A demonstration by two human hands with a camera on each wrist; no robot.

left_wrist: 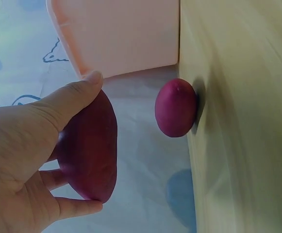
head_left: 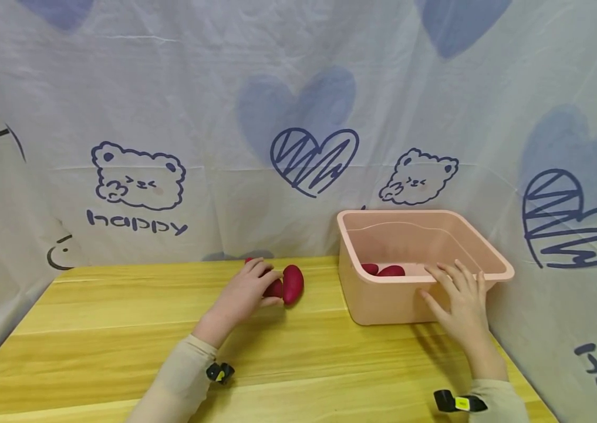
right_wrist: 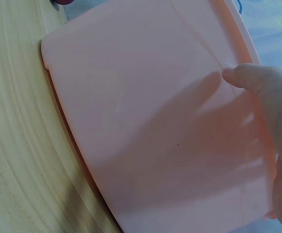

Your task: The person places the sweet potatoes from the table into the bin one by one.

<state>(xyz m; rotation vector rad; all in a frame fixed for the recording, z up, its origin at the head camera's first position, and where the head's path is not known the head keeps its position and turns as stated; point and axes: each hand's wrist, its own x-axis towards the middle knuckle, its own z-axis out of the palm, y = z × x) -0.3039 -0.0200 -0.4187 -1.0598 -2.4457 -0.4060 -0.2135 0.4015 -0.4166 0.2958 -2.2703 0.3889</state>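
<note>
Two red tubers (head_left: pixel 391 271) lie in the pink bin (head_left: pixel 383 302) at the far right corner of the bench (head_left: pixel 118 352), partly hidden by its front wall. Near the far edge, the left grip (head_left: pixel 239 295) grasps the held tuber (left_wrist: pixel 92 150), mostly covered in the head view; a loose tuber (head_left: pixel 293 285) rests just right of it. The right grip (head_left: pixel 461 305) spreads unclenched over the bin's rim; whether it presses, I cannot tell.

Pale sheeting (head_left: pixel 213 35) with blue hearts (head_left: pixel 298 111) behind a yellowish wooden tabletop (head_left: pixel 113 329)
</note>
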